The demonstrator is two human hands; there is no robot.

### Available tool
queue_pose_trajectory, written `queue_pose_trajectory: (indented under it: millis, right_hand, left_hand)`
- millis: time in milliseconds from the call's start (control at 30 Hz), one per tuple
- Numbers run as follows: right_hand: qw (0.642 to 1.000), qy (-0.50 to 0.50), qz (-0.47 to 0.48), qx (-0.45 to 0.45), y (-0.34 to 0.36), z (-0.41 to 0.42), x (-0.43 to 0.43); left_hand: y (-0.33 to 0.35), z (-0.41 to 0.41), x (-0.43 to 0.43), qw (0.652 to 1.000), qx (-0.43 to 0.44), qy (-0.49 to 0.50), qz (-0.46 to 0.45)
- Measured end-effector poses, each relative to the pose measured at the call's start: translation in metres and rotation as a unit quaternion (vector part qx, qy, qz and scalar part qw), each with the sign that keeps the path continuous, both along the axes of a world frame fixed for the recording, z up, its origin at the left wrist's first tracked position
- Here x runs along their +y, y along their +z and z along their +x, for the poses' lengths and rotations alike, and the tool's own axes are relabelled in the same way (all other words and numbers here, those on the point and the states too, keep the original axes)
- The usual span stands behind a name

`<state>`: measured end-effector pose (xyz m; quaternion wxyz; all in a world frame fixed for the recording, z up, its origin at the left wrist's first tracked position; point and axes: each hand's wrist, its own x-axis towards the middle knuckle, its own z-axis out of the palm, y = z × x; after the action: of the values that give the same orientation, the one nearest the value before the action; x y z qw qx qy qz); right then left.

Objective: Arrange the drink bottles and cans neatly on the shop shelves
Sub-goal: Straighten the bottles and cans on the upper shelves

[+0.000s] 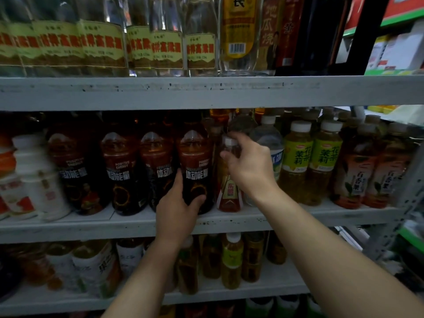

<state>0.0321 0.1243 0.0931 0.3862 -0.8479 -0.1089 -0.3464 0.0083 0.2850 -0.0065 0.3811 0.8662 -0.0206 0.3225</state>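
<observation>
The right hand [251,166], at the centre of the frame, has its grip closed over the neck and shoulder of a small amber bottle [229,196], fingers curled just under its white cap [229,141]. The left hand [177,204], lower and a little left of centre, wraps its grip round the lower body of a dark energy-drink bottle [195,157], thumb across the front of the label. Both bottles stand upright on the middle shelf [252,220], long axes vertical, side by side; whether they touch I cannot tell. The amber one sits directly under the right grip and just right of the left one, so each hand is nearest its own bottle.

The coming move, as I judge it, turns on the narrow slot the amber bottle occupies: the dark bottle is close on its left, and a clear water bottle [268,138] stands just behind and to its right. Sliding either held bottle sideways would likely nudge a neighbour, and the shelf board above [206,92] leaves little room to lift.

Further out, three more dark bottles [119,171] line up towards the left, then blurred white bottles [39,175] at the left edge. Green-labelled tea bottles [298,157] stand right of centre, with red-brown labelled ones [358,175] beyond. Clear glass bottles [103,42] fill the top of the frame, and mixed bottles [231,260] sit dimly along the bottom
</observation>
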Motion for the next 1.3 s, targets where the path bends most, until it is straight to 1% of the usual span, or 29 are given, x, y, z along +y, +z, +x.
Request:
queue_pose_trajectory:
  millis: [100,167,233,300,367,400,467,500,567,633,667,733,800,867,933,967,1067,1133,1233,1300]
  right_hand:
    - [1.0,0.002,-0.019,-0.004,-0.001,0.003,0.0]
    - [0.999,0.013,-0.037,-0.023,-0.001,0.002,0.0]
    - [0.998,0.018,-0.038,-0.055,-0.005,-0.004,-0.001]
    - [0.994,0.022,-0.001,-0.107,-0.013,-0.012,-0.002]
    - [0.99,0.023,0.034,-0.134,-0.029,-0.021,0.0]
    - [0.991,0.029,0.039,-0.122,-0.038,-0.025,0.003]
    - [0.996,0.054,0.031,-0.07,-0.055,-0.031,0.013]
    - [0.996,0.068,0.019,-0.048,-0.062,-0.033,0.019]
    - [0.996,0.084,0.001,-0.032,-0.073,-0.035,0.029]
    - [0.996,0.086,0.01,-0.028,-0.081,-0.037,0.036]
    - [0.996,0.086,0.016,-0.025,-0.084,-0.039,0.039]
    - [0.995,0.095,0.015,-0.008,-0.092,-0.043,0.048]
    - [0.992,0.12,-0.002,0.026,-0.099,-0.047,0.061]
    - [0.986,0.15,-0.008,0.068,-0.102,-0.05,0.081]
    - [0.983,0.162,0.002,0.089,-0.103,-0.049,0.098]
    - [0.982,0.163,0.004,0.096,-0.102,-0.048,0.108]
    - [0.982,0.137,0.004,0.133,-0.098,-0.044,0.136]
    - [0.981,0.114,0.027,0.152,-0.095,-0.039,0.15]
    - [0.982,0.074,0.075,0.158,-0.092,-0.03,0.162]
    - [0.984,0.034,0.074,0.157,-0.093,-0.024,0.167]
  left_hand:
    - [0.002,0.0,0.003,0.999,0.014,-0.033,-0.003]
    - [0.003,0.0,0.003,1.0,0.018,-0.018,0.018]
    - [0.005,-0.002,0.002,0.998,0.006,0.051,0.044]
    - [0.008,-0.007,-0.001,0.99,-0.006,0.13,0.058]
    - [0.011,-0.009,-0.007,0.987,0.01,0.149,0.053]
    - [0.011,-0.009,-0.009,0.988,0.021,0.145,0.051]
    - [0.01,-0.008,-0.012,0.99,0.035,0.13,0.048]
    - [0.01,-0.007,-0.011,0.991,0.035,0.121,0.047]
    - [0.008,-0.008,-0.008,0.992,0.021,0.107,0.057]
    - [0.006,-0.013,-0.002,0.992,-0.005,0.1,0.072]
    - [0.004,-0.016,0.004,0.99,-0.027,0.112,0.078]
    - [-0.003,-0.023,0.022,0.978,-0.084,0.174,0.078]
    - [-0.007,-0.024,0.046,0.964,-0.111,0.241,0.038]
    - [-0.01,-0.021,0.071,0.954,-0.102,0.281,-0.026]
    - [-0.006,-0.015,0.084,0.956,-0.072,0.274,-0.075]
    - [-0.003,-0.013,0.089,0.96,-0.053,0.262,-0.084]
    - [-0.001,-0.006,0.105,0.971,-0.029,0.225,-0.08]
    - [-0.001,-0.003,0.116,0.976,-0.026,0.205,-0.062]
    - [0.001,0.0,0.128,0.981,-0.014,0.193,-0.029]
    - [0.002,0.0,0.136,0.985,-0.009,0.174,-0.017]
